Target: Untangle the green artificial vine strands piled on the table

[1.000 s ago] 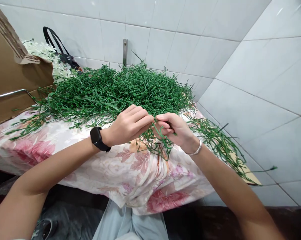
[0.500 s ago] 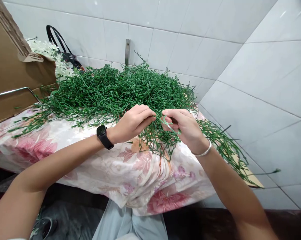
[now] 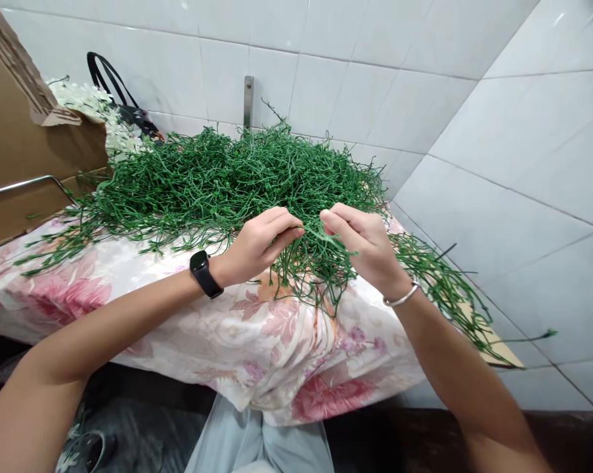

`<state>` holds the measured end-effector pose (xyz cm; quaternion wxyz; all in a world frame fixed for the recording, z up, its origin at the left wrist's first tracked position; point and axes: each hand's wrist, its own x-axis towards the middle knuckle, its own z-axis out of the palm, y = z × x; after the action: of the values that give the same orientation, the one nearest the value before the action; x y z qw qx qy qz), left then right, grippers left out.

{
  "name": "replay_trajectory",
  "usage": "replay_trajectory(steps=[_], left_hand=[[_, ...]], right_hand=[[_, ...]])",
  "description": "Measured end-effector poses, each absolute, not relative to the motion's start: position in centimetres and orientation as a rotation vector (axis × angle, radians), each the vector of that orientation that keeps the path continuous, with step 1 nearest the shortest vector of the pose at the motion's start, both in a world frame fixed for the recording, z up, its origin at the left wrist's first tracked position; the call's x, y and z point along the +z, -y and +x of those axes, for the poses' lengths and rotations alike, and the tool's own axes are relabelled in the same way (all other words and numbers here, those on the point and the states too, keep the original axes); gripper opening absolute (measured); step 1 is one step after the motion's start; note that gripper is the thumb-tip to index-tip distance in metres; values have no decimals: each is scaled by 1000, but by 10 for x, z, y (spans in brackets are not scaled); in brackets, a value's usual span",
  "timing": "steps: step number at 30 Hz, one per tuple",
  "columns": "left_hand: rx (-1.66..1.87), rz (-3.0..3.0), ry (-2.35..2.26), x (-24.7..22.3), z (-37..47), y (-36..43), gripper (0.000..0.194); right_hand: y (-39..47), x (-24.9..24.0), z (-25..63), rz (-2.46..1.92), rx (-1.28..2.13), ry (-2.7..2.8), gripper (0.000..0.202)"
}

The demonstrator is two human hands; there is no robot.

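Now a thin green stem [image 3: 312, 231] is pinched between the left hand [image 3: 259, 243] and right hand [image 3: 368, 249], both closed on it, mid-frame, just over the green pile [image 3: 227, 177] on the worktop [image 3: 129, 295].

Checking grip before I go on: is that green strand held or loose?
Held: left hand and right hand pinch the green strand between them.

Glossy white square-tiled walls [image 3: 355, 59] meet in a corner at about one o'clock, catching soft, even light. A narrow grey metal bracket [image 3: 247, 102] is fixed upright to the wall at twelve o'clock. A table draped in a pink-and-cream floral cloth [image 3: 143, 315] fills the centre. At ten o'clock stands brown corrugated cardboard [image 3: 15, 131]; a dark floor [image 3: 473, 440] lies at six o'clock.
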<state>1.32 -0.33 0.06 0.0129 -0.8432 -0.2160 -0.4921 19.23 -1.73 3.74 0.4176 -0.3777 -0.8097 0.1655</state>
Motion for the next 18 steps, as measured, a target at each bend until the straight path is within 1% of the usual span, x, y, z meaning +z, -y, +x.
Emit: replay_trajectory(steps=[4, 6, 8, 11, 13, 14, 16, 18], left_hand=[[-1518, -2602, 710, -4, 13, 3, 12], [-1528, -2649, 793, -4, 14, 5, 13], [-1555, -2674, 859, -4, 14, 7, 14], [-1559, -2696, 863, -3, 15, 9, 16], [-1509, -2729, 826, -4, 15, 9, 13], [-1488, -2745, 823, -4, 15, 8, 13], [-1484, -2772, 881, -4, 15, 6, 14], [-1525, -2808, 1009, -3, 14, 5, 17]], right_hand=[[13, 38, 192, -962, 1017, 1876, 31], [13, 37, 192, -955, 1247, 1790, 29], [13, 36, 194, -957, 1376, 1770, 29], [15, 38, 195, -964, 1449, 1812, 28], [16, 37, 195, -990, 1394, 1891, 29], [16, 36, 194, -1013, 1311, 1950, 30], [16, 32, 192, -1068, 991, 2054, 32], [17, 28, 192, -1084, 521, 2069, 31]])
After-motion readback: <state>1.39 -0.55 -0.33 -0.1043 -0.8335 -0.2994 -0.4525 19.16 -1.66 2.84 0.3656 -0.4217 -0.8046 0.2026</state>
